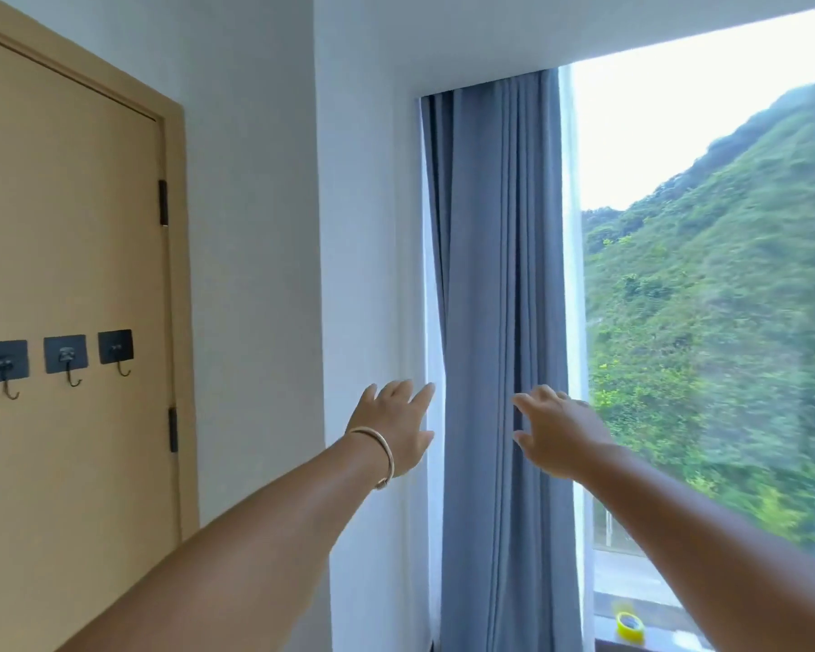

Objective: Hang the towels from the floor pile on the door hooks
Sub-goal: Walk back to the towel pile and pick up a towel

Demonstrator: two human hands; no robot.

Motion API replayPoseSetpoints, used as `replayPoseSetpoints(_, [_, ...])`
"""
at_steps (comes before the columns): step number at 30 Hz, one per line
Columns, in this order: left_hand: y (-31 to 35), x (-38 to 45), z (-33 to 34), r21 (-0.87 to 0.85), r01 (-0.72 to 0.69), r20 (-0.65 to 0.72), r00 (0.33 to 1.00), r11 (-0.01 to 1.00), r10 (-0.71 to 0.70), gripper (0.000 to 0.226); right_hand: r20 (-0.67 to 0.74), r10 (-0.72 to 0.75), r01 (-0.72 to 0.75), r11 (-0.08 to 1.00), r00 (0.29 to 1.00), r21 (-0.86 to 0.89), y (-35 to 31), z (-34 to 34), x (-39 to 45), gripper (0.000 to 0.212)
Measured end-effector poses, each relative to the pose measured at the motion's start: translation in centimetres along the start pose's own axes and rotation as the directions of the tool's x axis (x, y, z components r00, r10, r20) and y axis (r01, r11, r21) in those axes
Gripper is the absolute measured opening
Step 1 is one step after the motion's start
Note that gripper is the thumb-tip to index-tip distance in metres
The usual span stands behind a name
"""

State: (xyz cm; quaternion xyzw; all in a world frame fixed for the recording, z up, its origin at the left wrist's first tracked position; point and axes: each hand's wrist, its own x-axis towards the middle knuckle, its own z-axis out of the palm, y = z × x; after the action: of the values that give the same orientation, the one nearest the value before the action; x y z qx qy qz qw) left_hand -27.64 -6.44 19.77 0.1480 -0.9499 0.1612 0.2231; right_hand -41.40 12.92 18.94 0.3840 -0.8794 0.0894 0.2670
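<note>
We find both arms stretched forward, left hand [396, 425] and right hand [556, 432] each with a slack, spread grip on nothing, before the curtain [495, 298]. Three door hooks [67, 360] hang bare at left. Towels and floor pile lie out of view; hanging apparently not begun.
</note>
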Motion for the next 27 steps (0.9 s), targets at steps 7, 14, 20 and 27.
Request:
replayPoseSetpoints(7, [13.9,6.0,1.4,-0.134,-0.234,-0.054,0.972,0.963,0.229,0.067,0.01,0.236,-0.233,0.965,0.972,-0.122,11.7,-2.0,-7.3,0.052])
replayPoseSetpoints(14, [26.4,9.5,2.4,-0.287,-0.483,-0.156,0.876,0.828,0.456,0.068,0.01,0.506,-0.486,0.834,0.862,-0.262,19.2,-4.9,-15.4,0.055])
replayPoseSetpoints(20, [34.9,9.7,2.4,-0.36,-0.696,-0.277,0.716,0.621,0.641,0.068,-0.044,0.713,-0.672,0.635,0.7,-0.38,21.4,-7.4,-22.0,0.053])
replayPoseSetpoints(27, [41.5,8.0,1.1,-0.376,-0.842,-0.425,0.527,0.386,0.736,0.068,-0.124,0.871,-0.806,0.375,0.475,-0.457,20.3,-10.1,-28.6,0.053])
